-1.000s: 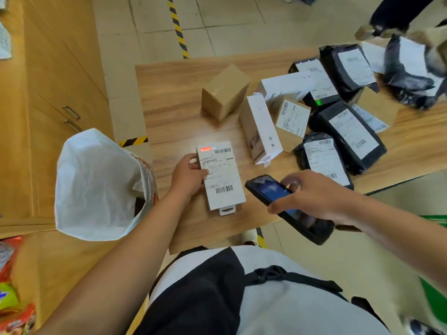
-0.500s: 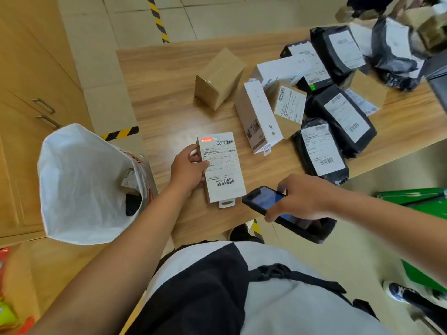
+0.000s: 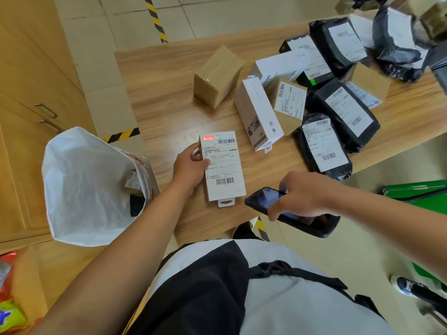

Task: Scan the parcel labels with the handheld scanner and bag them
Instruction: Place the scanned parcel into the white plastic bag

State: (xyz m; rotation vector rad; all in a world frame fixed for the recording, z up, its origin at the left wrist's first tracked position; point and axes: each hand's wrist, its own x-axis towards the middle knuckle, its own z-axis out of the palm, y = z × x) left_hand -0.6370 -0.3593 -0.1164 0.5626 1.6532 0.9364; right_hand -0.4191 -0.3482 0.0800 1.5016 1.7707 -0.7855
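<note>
A flat box with a white shipping label (image 3: 223, 165) lies on the wooden table (image 3: 164, 93) near its front edge. My left hand (image 3: 191, 165) grips the box's left edge, thumb on the label. A red scan light glows at the label's top left corner. My right hand (image 3: 302, 194) holds the black handheld scanner (image 3: 290, 213) just right of the box, its front end towards the label. A large white bag (image 3: 84, 184) stands open to the left of the table, with parcels inside.
Several more parcels crowd the table's right half: a plain brown carton (image 3: 217, 76), a white upright box (image 3: 258, 114), black mailers (image 3: 324, 146) with labels, and small cartons. Wooden cabinets line the left. A green bin (image 3: 418, 192) stands to the right, with someone's shoe beyond.
The scanner and my right hand have drawn slightly back towards me and to the right. The labelled box stays in my left hand's grip on the table.
</note>
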